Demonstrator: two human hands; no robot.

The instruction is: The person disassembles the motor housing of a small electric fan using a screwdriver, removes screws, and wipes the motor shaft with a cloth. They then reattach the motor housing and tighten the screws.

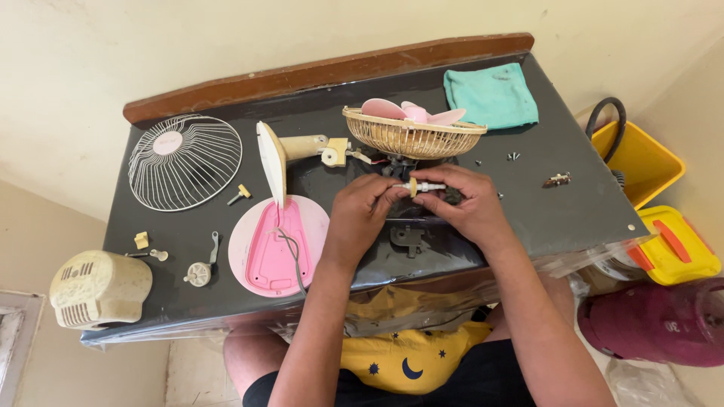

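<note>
Both hands meet over the middle of the dark table (573, 218): the left hand (360, 215) and right hand (469, 203) each pinch one end of a small white shaft with a yellow collar (416, 185), held level between the fingertips, apparently for close handling. Going left to right lie a cream motor cover (98, 290) overhanging the near-left edge, a white wire grille (185, 160), a pink fan base (277, 245), a wicker guard with pink blades (411, 132), and a teal cloth (492, 94). Bare tabletop remains toward the right edge.
</note>
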